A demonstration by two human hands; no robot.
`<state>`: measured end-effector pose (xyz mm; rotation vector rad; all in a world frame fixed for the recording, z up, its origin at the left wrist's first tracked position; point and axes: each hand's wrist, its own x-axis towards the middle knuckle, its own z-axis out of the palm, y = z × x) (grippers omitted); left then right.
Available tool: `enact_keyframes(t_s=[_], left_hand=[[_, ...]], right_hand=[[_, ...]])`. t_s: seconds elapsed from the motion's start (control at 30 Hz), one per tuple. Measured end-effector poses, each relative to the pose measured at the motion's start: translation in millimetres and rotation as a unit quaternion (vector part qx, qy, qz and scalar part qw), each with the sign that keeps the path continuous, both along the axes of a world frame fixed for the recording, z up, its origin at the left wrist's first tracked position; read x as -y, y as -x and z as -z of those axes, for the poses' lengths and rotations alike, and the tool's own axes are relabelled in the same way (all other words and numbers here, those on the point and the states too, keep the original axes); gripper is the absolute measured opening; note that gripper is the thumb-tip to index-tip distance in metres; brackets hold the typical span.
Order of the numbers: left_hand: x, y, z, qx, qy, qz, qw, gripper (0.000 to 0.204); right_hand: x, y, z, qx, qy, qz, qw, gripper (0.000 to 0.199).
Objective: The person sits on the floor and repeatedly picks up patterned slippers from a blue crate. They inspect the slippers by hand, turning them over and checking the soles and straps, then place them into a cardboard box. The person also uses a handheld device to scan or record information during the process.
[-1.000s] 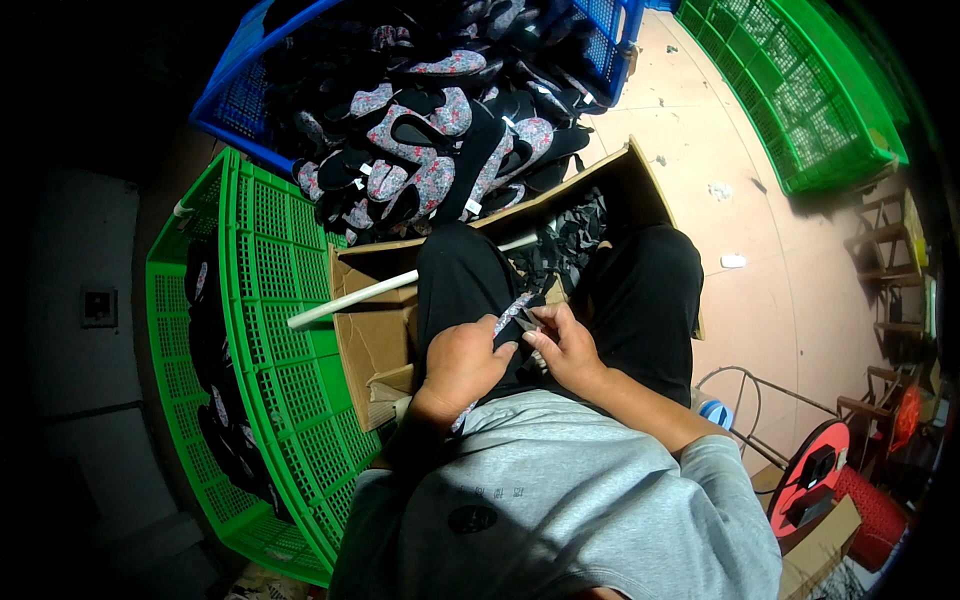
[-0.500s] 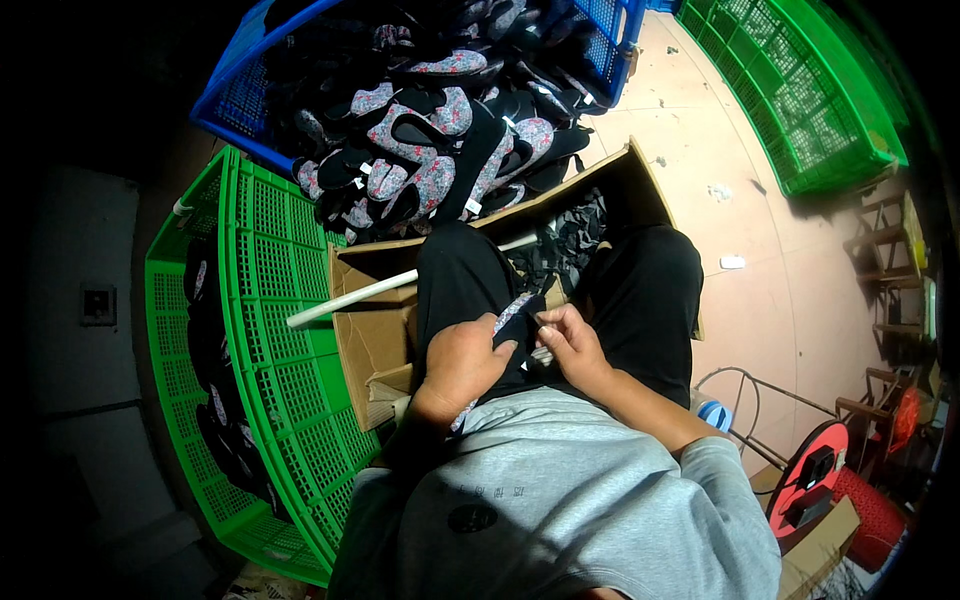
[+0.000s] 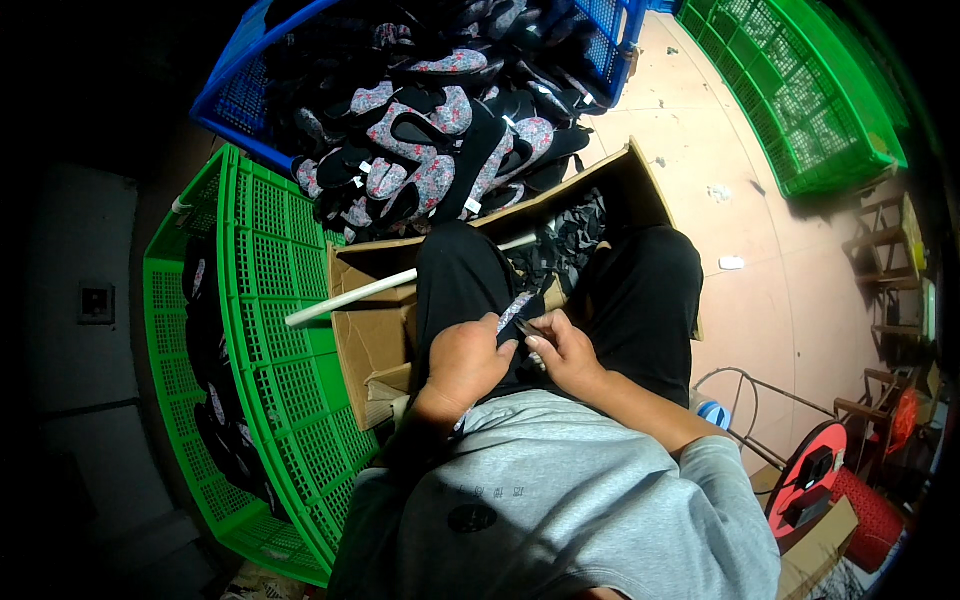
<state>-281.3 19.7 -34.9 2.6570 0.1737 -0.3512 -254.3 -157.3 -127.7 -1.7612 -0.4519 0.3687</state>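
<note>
Over my lap, my left hand [image 3: 467, 362] is closed on a black fabric slipper with a floral edge [image 3: 514, 312], its thumb pressed toward the cloth. Close beside it, my right hand [image 3: 564, 352] is closed around a small dark metal tool that looks like thread snips [image 3: 524, 326]. Its tip points left and touches or nearly touches the floral edge. The rest of the tool is hidden by the fingers, and much of the slipper blends into my black trousers.
An open cardboard box [image 3: 372, 338] with black scraps [image 3: 572, 235] lies around my knees, crossed by a white rod [image 3: 350, 298]. Beyond it, a blue crate [image 3: 240, 110] overflows with floral and black slippers [image 3: 420, 140]. Green crates [image 3: 275, 300] stand at left and far right.
My right hand has shifted slightly left and turned, bringing the dark tip of the tool into sight against the slipper's edge. The left hand has barely moved.
</note>
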Motion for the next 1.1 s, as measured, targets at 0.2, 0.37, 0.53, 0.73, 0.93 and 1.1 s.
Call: enact_keyframes(t_s=[0.2,0.37,0.53,0.73,0.93,1.1], left_hand=[[3,0,0,0.001,-0.006,0.009,1.0,0.029],[7,0,0,-0.004,-0.009,0.019,1.0,0.028],[7,0,-1,-0.008,-0.01,0.024,1.0,0.029],[13,7,-28,0.02,-0.024,0.053,0.998,0.034],[15,9,-42,0.145,-0.121,0.124,0.974,0.046],[9,-6,-19,0.328,-0.055,0.194,0.923,0.042]], right_hand=[[-3,-1,-2,-0.008,-0.016,0.013,1.0,0.018],[-4,-6,14,-0.173,-0.158,0.063,0.97,0.012],[5,-17,10,-0.291,-0.211,0.139,0.923,0.014],[16,-32,-16,-0.402,-0.165,0.105,0.894,0.026],[26,-45,-34,-0.478,-0.228,0.014,0.848,0.048],[36,-56,-44,-0.449,-0.264,0.052,0.852,0.037]])
